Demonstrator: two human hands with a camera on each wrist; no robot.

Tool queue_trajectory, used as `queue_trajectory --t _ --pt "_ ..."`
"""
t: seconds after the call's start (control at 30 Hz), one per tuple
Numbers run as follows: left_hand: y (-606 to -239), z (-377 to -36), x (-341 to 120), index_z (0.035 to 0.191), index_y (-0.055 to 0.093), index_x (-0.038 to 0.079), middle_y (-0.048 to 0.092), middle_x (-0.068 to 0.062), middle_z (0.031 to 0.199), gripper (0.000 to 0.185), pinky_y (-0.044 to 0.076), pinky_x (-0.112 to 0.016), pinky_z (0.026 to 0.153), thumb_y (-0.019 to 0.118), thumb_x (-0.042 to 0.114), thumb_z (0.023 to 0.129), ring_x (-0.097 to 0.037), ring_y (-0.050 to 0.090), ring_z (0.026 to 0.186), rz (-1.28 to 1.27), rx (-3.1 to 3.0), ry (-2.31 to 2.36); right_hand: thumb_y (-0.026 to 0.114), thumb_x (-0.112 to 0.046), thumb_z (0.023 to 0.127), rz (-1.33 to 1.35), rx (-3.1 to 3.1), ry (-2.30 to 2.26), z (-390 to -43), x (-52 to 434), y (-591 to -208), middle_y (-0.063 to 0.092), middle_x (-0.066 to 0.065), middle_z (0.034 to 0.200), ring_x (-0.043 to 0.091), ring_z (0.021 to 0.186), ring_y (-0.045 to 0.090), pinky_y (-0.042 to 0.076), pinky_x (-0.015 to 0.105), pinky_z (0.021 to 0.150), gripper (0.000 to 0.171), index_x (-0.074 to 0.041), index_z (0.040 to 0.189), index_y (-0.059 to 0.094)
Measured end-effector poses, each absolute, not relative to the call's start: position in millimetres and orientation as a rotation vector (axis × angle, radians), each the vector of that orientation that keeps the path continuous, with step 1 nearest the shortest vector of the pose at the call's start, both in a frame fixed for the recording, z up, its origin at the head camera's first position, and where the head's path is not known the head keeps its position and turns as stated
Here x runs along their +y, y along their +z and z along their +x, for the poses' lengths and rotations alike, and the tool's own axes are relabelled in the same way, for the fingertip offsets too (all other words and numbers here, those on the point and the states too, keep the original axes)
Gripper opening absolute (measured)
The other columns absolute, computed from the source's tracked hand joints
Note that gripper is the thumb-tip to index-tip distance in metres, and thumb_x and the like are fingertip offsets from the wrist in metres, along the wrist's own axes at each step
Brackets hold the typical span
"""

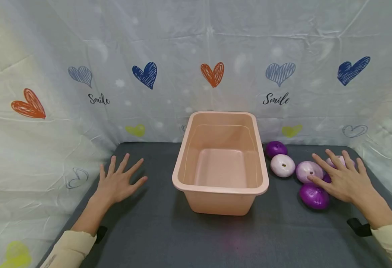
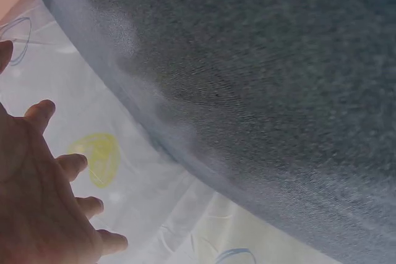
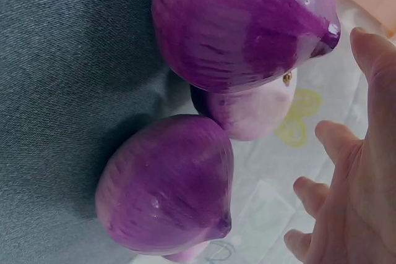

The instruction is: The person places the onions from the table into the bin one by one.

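Onions [image 1: 308,172] under right hand [image 1: 345,180], beside empty pink tub [image 1: 221,188].

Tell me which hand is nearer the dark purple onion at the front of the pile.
Right. The right hand lies spread just beside the dark purple onion, over its neighbours. The left hand rests flat beyond the pink tub.

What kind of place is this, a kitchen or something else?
Probably a staged tabletop booth, not a kitchen. A printed sheet with hearts and "Smile" walls in a table under dark cloth. On it stand only a pink tub and purple onions, with both hands spread beside them.
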State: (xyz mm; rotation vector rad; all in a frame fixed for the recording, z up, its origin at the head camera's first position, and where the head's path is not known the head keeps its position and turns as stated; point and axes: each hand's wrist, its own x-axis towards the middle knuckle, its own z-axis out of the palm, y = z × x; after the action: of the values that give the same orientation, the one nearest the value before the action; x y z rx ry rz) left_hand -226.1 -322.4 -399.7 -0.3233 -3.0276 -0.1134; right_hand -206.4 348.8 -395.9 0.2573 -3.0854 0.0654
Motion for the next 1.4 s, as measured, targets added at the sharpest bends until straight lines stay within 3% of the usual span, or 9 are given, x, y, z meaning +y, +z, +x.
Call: queue_trajectory --t 0.23,0.47,0.57,0.67,0.73,1.0,1.1,1.23,1.4 --pt "-395.4 -225.6 -319.7 0.161 0.032 0.022 0.016 -0.026 0.164 0.076 0.001 -0.081 0.103 0.049 0.064 0.100 -0.059 0.006 0.144 -0.356 -3.039 -0.237 0.053 -0.066 0.097 0.334 -3.011 0.191 -207.0 354.9 -391.9 0.022 0.034 0.157 0.061 0.141 0.010 -0.003 0.077 0.106 0.087 -0.014 0.162 0.026" --pt "-379.4 -228.6 -313.7 0.149 0.047 0.002 0.051 -0.023 0.145 0.054 0.043 -0.062 0.098 0.061 0.031 0.105 -0.045 0.053 0.126 -0.677 -2.915 -0.717 0.076 -0.031 0.094 0.546 -2.727 0.487 -204.0 356.9 -384.1 0.051 0.029 0.135 0.053 0.119 0.051 0.041 0.071 0.090 0.057 -0.001 0.138 0.055" --pt "-369.9 -229.6 -306.5 0.143 0.053 0.004 0.057 -0.017 0.140 0.043 0.050 -0.050 0.096 0.062 0.022 0.104 -0.037 0.059 0.122 -0.762 -2.840 -0.968 0.079 -0.016 0.091 0.575 -2.642 0.616 -201.0 356.6 -383.9 0.062 0.022 0.122 0.039 0.104 0.065 0.055 0.047 0.086 0.043 -0.001 0.127 0.062" --pt "-357.8 -229.3 -295.1 0.144 0.054 0.007 0.058 -0.016 0.139 0.040 0.051 -0.037 0.096 0.061 0.015 0.105 -0.029 0.059 0.124 -0.813 -2.714 -1.284 0.081 -0.005 0.087 0.620 -2.574 0.706 -198.3 356.6 -385.5 0.067 0.015 0.111 0.013 0.092 0.067 0.053 0.017 0.079 0.036 -0.001 0.120 0.066" --pt "-350.4 -227.9 -286.3 0.147 0.051 0.009 0.054 -0.017 0.143 0.042 0.051 -0.033 0.096 0.058 0.012 0.106 -0.026 0.056 0.128 -0.837 -2.619 -1.500 0.080 -0.001 0.087 0.653 -2.559 0.775 -195.3 358.2 -387.5 0.068 0.013 0.110 0.000 0.091 0.063 0.046 0.007 0.079 0.034 -0.001 0.119 0.067" --pt "-342.8 -228.1 -249.6 0.156 0.037 0.007 0.036 -0.012 0.159 0.050 0.039 -0.049 0.109 0.050 0.011 0.108 -0.032 0.034 0.144 -0.951 -2.462 -1.940 0.072 0.009 0.090 0.643 -2.539 1.084 -173.4 373.2 -399.5 0.066 -0.009 0.117 -0.005 0.100 0.061 0.047 0.009 0.081 0.033 0.000 0.122 0.068" --pt "-346.4 -230.3 -238.7 0.155 0.038 0.005 0.032 -0.010 0.160 0.050 0.035 -0.053 0.111 0.051 0.012 0.107 -0.033 0.030 0.146 -0.972 -2.463 -1.974 0.068 0.011 0.092 0.587 -2.523 1.167 -165.3 378.2 -405.5 0.068 -0.005 0.116 -0.004 0.102 0.062 0.048 0.010 0.081 0.030 0.001 0.120 0.067" --pt "-350.7 -232.7 -229.0 0.153 0.042 0.006 0.031 -0.011 0.161 0.048 0.035 -0.052 0.111 0.053 0.013 0.107 -0.033 0.028 0.147 -0.994 -2.445 -2.005 0.065 0.014 0.093 0.554 -2.497 1.207 -155.5 385.7 -411.5 0.068 -0.002 0.116 -0.002 0.102 0.063 0.048 0.010 0.082 0.030 0.004 0.121 0.065" --pt "-357.0 -235.2 -221.7 0.152 0.044 0.004 0.035 -0.013 0.159 0.048 0.037 -0.043 0.111 0.056 0.012 0.106 -0.030 0.028 0.148 -1.038 -2.415 -2.064 0.065 0.012 0.094 0.531 -2.540 1.182 -144.6 396.7 -421.5 0.061 -0.014 0.124 -0.005 0.104 0.059 0.047 0.009 0.080 0.037 0.007 0.130 0.058"
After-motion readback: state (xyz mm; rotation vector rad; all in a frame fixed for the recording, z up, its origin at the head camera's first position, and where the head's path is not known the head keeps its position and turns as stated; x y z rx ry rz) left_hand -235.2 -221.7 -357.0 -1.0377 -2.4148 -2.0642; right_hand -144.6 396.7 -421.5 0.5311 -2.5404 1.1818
